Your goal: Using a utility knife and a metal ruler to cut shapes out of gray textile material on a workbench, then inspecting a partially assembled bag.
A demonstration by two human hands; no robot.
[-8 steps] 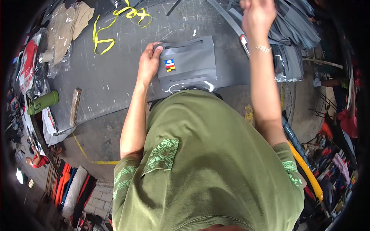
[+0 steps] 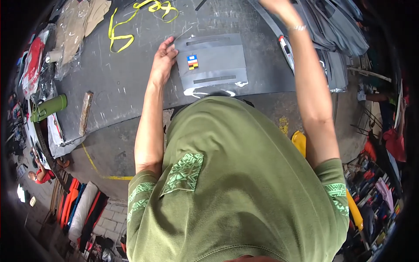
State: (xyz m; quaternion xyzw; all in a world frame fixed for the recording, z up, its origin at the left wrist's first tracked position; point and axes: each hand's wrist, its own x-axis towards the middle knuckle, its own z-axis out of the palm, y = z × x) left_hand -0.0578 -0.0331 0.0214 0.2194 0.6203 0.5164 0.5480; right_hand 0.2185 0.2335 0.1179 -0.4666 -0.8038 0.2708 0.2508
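Note:
A grey rectangular sheet (image 2: 218, 61) with two dark slots lies flat on the dark table, close to my body. A small multicoloured patch (image 2: 192, 62) sits near its left side. My left hand (image 2: 164, 63) rests beside the sheet's left edge, fingers loosely apart, fingertips on the table. My right hand (image 2: 279, 8) is stretched out to the far right, near the long grey strip (image 2: 267, 18). Its fingers are cut off by the upper picture edge, so their grip is hidden. Below that forearm lies a slim red and white tool (image 2: 286, 50), like a utility knife.
Yellow tape (image 2: 114, 35) curls across the table's far left. Grey fabric pieces (image 2: 334, 30) pile up at the right. Plastic-wrapped beige pieces (image 2: 76, 30), a green bottle (image 2: 50, 108) and a worn stick (image 2: 86, 113) lie along the left side.
The left hand has let go of the sheet's edge and shifted slightly left; the sheet now lies flatter. My right hand has reached farther away and a little left.

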